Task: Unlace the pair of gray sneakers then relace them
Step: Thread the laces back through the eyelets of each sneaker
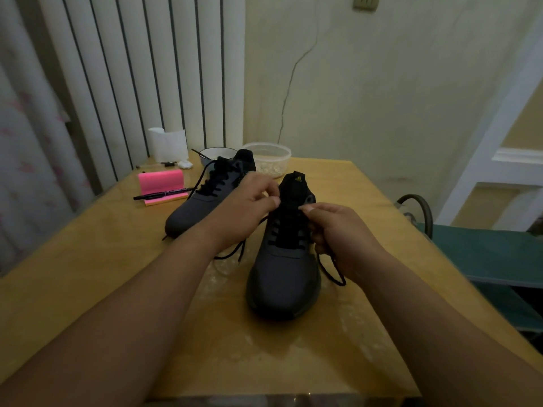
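I pinch the lace (266, 221) with my left hand (248, 205) and right hand (338, 227) atop the near shoe (283, 277) on the table (88, 268). It looks thin and floppy, so I'd grab near the tips.

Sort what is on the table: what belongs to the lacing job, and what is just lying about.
Job in hand:
near sneaker
far sneaker
laces, pinched by the left hand and right hand

Lying about:
pink notepad
pen, lying on the notepad
bowl
plastic tub
paper roll
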Available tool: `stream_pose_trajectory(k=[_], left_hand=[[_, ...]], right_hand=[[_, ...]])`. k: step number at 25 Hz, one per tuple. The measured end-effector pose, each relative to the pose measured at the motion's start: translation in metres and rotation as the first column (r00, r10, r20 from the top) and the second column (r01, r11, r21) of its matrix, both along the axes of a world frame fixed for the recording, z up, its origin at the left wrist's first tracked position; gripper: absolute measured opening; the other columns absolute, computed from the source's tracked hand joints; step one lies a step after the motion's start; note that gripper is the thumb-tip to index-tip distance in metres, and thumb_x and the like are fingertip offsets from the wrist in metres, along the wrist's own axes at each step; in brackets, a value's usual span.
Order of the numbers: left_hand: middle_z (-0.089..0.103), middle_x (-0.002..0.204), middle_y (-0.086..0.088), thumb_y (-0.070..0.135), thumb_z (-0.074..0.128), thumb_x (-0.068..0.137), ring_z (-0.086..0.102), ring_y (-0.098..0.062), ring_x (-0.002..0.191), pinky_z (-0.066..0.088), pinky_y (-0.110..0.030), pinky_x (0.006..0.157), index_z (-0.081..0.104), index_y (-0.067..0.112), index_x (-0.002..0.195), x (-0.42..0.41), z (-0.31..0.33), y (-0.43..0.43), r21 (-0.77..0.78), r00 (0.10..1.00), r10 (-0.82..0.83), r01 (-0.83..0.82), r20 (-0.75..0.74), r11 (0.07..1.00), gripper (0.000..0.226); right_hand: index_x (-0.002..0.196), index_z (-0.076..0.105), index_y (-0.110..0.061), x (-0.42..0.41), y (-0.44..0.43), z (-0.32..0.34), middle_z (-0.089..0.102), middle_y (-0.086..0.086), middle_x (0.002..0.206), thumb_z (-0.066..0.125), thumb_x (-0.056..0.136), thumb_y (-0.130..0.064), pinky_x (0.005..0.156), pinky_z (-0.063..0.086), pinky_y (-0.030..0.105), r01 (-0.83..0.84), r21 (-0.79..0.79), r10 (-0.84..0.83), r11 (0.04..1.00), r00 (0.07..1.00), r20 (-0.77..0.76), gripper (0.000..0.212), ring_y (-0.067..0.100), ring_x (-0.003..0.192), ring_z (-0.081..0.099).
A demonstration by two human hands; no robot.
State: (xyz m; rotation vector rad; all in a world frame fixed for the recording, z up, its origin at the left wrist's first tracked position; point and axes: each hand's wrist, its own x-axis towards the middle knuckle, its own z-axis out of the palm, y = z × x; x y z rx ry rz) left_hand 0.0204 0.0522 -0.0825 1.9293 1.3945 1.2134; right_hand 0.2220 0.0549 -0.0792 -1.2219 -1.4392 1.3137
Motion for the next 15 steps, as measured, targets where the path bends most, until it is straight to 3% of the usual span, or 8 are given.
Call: stream_pose_trajectory(k=[2,4,5,6,8,10,12,15], left_hand=[[0.066,0.120,0.000,0.013,0.048,0.105,0.065,-0.018,0.110,0.055,-0.038,0.096,0.057,0.015,0.095,-0.005,0.001,-0.004,-0.079,0.863,0.121,-0.095,0.491,0.992,0.014],[0.070,0.097,-0.011,0.010,0.041,0.104,0.071,-0.027,0.095,0.059,-0.047,0.093,0.054,0.008,0.096,-0.015,0.010,-0.009,-0.117,0.478,0.088,0.031,0.874,0.993,0.015],[0.066,0.085,-0.011,0.010,0.040,0.103,0.069,-0.027,0.081,0.059,-0.048,0.088,0.053,0.007,0.093,-0.017,0.013,-0.013,-0.099,0.362,0.058,0.097,0.931,0.990,0.017],[0.060,0.078,-0.009,0.011,0.041,0.103,0.064,-0.025,0.071,0.060,-0.047,0.082,0.053,0.008,0.090,-0.018,0.015,-0.017,-0.100,0.371,0.049,0.118,0.927,0.988,0.018],[0.058,0.077,-0.008,0.011,0.043,0.105,0.059,-0.025,0.069,0.060,-0.043,0.075,0.053,0.010,0.090,-0.013,0.016,-0.025,-0.120,0.566,0.059,0.072,0.823,0.990,0.018],[0.062,0.081,-0.007,0.012,0.045,0.107,0.061,-0.025,0.077,0.059,-0.041,0.075,0.056,0.012,0.094,-0.007,0.020,-0.030,-0.100,0.685,0.049,0.036,0.727,0.994,0.018],[0.064,0.090,-0.007,0.017,0.049,0.106,0.061,-0.025,0.087,0.055,-0.043,0.083,0.060,0.014,0.097,-0.004,0.034,-0.031,-0.051,0.770,0.009,0.030,0.638,0.998,0.015],[0.062,0.094,-0.008,0.020,0.054,0.103,0.058,-0.026,0.091,0.050,-0.048,0.085,0.062,0.017,0.095,0.001,0.055,-0.029,0.048,0.856,-0.022,-0.003,0.516,0.999,0.012]], right_hand=[[0.113,0.070,-0.011,0.010,-0.003,0.003,0.061,0.006,0.082,0.059,0.105,-0.018,0.055,0.045,0.030,-0.017,0.032,0.015,0.999,0.998,0.061,0.015,0.013,0.059,0.051],[0.112,0.069,-0.012,0.018,-0.004,0.005,0.067,0.009,0.091,0.060,0.104,-0.017,0.061,0.052,0.032,-0.013,0.050,0.009,0.999,0.996,0.085,0.013,0.015,0.064,0.057],[0.111,0.069,-0.014,0.019,-0.004,0.005,0.069,0.008,0.096,0.060,0.105,-0.017,0.066,0.055,0.033,0.006,0.082,-0.015,0.997,0.994,0.110,0.012,0.014,0.069,0.061],[0.111,0.069,-0.016,0.019,-0.004,0.004,0.071,0.004,0.101,0.060,0.104,-0.020,0.073,0.057,0.034,0.040,0.160,-0.068,0.986,0.982,0.175,0.012,0.012,0.078,0.065],[0.115,0.068,-0.022,0.013,-0.004,0.006,0.070,-0.005,0.109,0.060,0.104,-0.025,0.086,0.056,0.031,0.064,0.403,-0.205,0.913,0.925,0.319,0.014,0.007,0.097,0.065],[0.122,0.068,-0.025,-0.001,-0.008,0.019,0.068,-0.010,0.114,0.058,0.105,-0.026,0.089,0.054,0.026,-0.030,0.539,-0.184,0.842,0.923,0.339,0.021,0.003,0.106,0.062],[0.128,0.067,-0.023,-0.017,-0.012,0.036,0.069,-0.011,0.115,0.055,0.106,-0.025,0.090,0.052,0.022,-0.153,0.549,-0.048,0.822,0.941,0.334,0.025,0.000,0.107,0.063],[0.123,0.067,-0.015,-0.034,-0.014,0.060,0.076,-0.001,0.102,0.053,0.108,-0.021,0.093,0.059,0.037,-0.230,0.468,0.151,0.854,0.968,0.200,0.021,0.010,0.097,0.072]])
